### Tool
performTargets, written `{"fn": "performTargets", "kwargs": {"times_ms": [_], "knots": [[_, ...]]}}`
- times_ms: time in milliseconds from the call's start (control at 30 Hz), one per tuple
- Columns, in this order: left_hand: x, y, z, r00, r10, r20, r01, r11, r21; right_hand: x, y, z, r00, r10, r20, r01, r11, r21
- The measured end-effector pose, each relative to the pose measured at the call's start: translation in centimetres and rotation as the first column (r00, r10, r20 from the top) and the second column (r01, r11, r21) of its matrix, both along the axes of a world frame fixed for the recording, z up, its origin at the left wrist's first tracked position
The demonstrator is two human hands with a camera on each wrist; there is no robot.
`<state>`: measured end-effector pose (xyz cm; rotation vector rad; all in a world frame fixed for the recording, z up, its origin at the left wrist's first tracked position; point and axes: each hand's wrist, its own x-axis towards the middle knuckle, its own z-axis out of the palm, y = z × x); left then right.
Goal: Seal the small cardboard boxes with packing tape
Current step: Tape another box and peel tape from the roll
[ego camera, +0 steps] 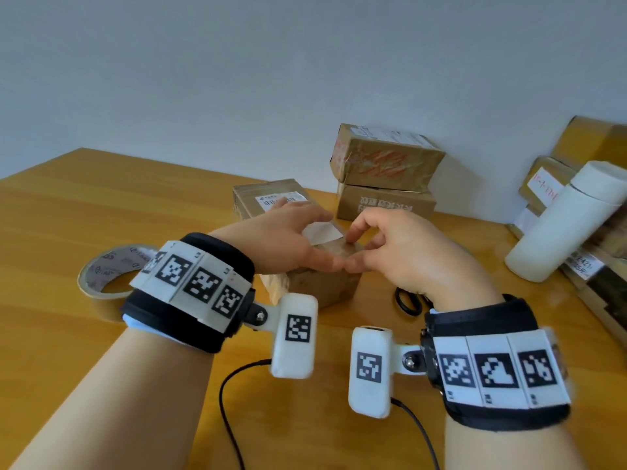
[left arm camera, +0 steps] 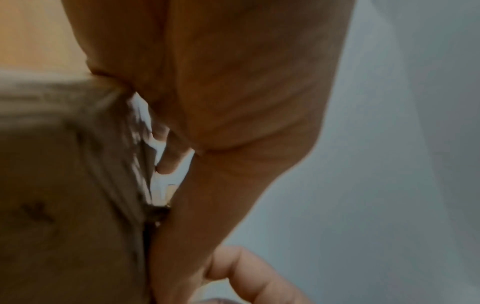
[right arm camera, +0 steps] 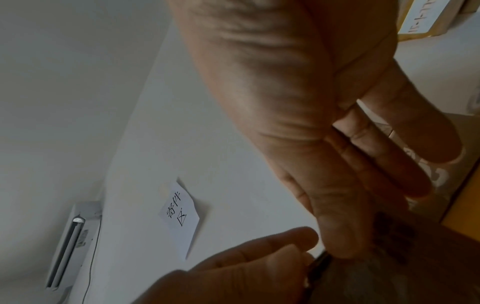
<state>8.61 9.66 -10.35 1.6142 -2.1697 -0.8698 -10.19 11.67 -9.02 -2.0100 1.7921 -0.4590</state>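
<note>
Now the small box (ego camera: pixel 322 283) sits between both hands: left hand (ego camera: pixel 281 242) and right hand (ego camera: pixel 403 249) press on it with relaxed fingers (thumbs touching).

Small box (ego camera: pixel 322 283): top mostly hidden under left hand (ego camera: pixel 281 239) and right hand (ego camera: pixel 400 252); couldn't tell whether any tape lay on it. Left wrist view was heavily blurred, box (left arm camera: pixel 52 185) just a brown smear, print unreadable. Scissors (ego camera: pixel 407 300) right of the small box showed only black handle loops, blades hidden behind the right hand. Tape roll (ego camera: pixel 108 279) left of the small box was partly covered by the left wristband. Box pile (ego camera: pixel 590 184) far right of the small box was cut off by the frame edge, labels too small to read.
</note>
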Motion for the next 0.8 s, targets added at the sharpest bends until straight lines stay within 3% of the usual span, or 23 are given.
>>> {"fn": "performTargets", "kwargs": {"times_ms": [100,200,333,467,633,800], "knots": [[0.8,-0.4,-0.5,0.977,-0.028,-0.212,0.036,0.999,0.037,0.0,0.0,0.0,1.0,-0.003,-0.004,0.003,1.0,-0.012],[1.1,-0.7,-1.1,0.954,-0.071,-0.293,0.086,0.996,0.036,0.2,0.1,0.0,1.0,-0.005,-0.01,0.005,1.0,-0.01],[0.9,-0.9,-1.4,0.951,-0.072,-0.302,0.077,0.997,0.003,0.5,-0.2,-0.3,1.0,-0.011,-0.021,0.01,0.999,-0.053],[0.7,-1.1,-1.9,0.954,-0.029,-0.297,-0.007,0.993,-0.121,0.0,-0.5,-0.8,0.999,-0.03,0.019,0.031,0.997,-0.065],[0.6,-1.3,-1.9,0.962,-0.026,-0.272,-0.017,0.988,-0.154,-4.2,-0.7,-1.2,0.945,-0.327,0.009,0.325,0.937,-0.125],[0.4,-1.3,-1.7,0.974,-0.056,-0.219,0.019,0.986,-0.167,-6.6,-0.7,-2.2,0.884,-0.435,-0.174,0.45,0.891,0.057]]}}
